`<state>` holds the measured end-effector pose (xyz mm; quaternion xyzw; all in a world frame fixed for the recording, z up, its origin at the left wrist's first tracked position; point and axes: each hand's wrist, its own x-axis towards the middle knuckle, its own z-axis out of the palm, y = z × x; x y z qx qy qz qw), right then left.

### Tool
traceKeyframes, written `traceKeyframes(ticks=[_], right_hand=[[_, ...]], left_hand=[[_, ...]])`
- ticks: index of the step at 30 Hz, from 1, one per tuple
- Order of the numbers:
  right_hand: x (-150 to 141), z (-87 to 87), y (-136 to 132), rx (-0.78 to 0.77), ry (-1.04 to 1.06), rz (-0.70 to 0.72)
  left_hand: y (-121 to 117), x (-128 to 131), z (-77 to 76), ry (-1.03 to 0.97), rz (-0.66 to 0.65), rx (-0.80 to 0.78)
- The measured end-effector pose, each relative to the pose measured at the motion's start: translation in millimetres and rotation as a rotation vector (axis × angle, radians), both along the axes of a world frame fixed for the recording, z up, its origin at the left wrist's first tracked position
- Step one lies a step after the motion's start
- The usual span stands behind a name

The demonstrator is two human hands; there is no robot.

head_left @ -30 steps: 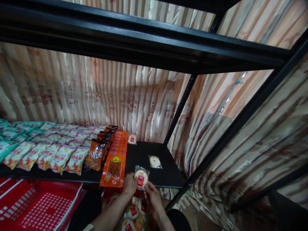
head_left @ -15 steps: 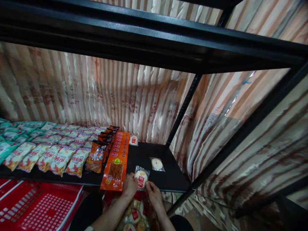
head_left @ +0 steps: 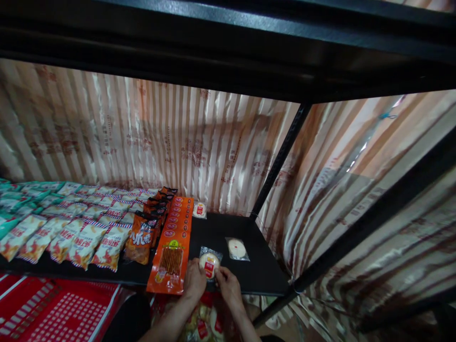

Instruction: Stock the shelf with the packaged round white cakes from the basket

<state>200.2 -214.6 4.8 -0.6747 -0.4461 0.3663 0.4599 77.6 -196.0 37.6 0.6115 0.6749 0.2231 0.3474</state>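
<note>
Between my two hands is a round white cake in a clear wrapper (head_left: 209, 265) with a red label, held over the front of the black shelf (head_left: 256, 275). My left hand (head_left: 195, 280) grips its left edge, and my right hand (head_left: 228, 286) pinches its lower right edge. Another wrapped white cake (head_left: 237, 248) lies on the shelf to the right. At the back, a third one (head_left: 200, 209) sits beside the overlapped orange snack packets (head_left: 171, 259). Below my forearms, a bag of more wrapped cakes (head_left: 203, 323) shows in part.
Left of the orange packets stand brown snack bags (head_left: 141, 237), then rows of white snack bags (head_left: 110, 244) and green bags (head_left: 14, 204). A red plastic basket (head_left: 71, 313) is below the shelf at left. A black upper shelf (head_left: 213, 57) hangs overhead, with a post (head_left: 281, 156) at the back corner.
The view has shifted a little, and the overhead shelf fills more of it. Both hands still hold the wrapped cake, slightly farther in over the shelf.
</note>
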Motion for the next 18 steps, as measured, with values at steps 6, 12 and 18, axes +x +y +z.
traceKeyframes(ticks=[6,12,18], right_hand=[[4,-6.1,20,0.038,-0.051,0.008],[3,-4.4,39,0.016,-0.111,0.009],[4,-5.3,65,0.014,-0.159,0.016]], left_hand=[[10,4,2.8,-0.014,0.021,-0.003],[24,10,-1.7,-0.012,0.036,0.018],[40,15,-5.2,-0.050,0.046,0.047]])
